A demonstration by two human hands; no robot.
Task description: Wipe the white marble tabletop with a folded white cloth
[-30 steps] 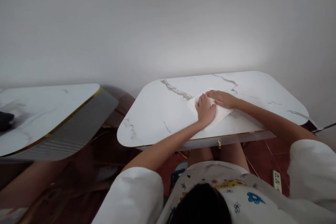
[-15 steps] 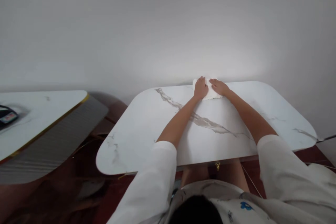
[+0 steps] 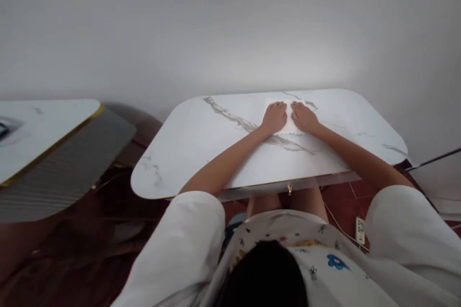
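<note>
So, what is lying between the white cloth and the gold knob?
Between the white cloth and the gold knob, the head view shows only bare, grey-veined tabletop and its front edge.

White, loose short sleeves (image 3: 183, 235) join a pale top (image 3: 345, 278) printed with small flowers, one bright blue.

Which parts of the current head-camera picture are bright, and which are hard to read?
Head view: a soft glow brightens the wall right of centre; the white cloth nearly blends into the pale tabletop; deep shadow hides detail on the floor at lower left; the dark object at the left edge is cropped and too unclear to identify; wide-angle stretch seems to swell the sleeves.
</note>
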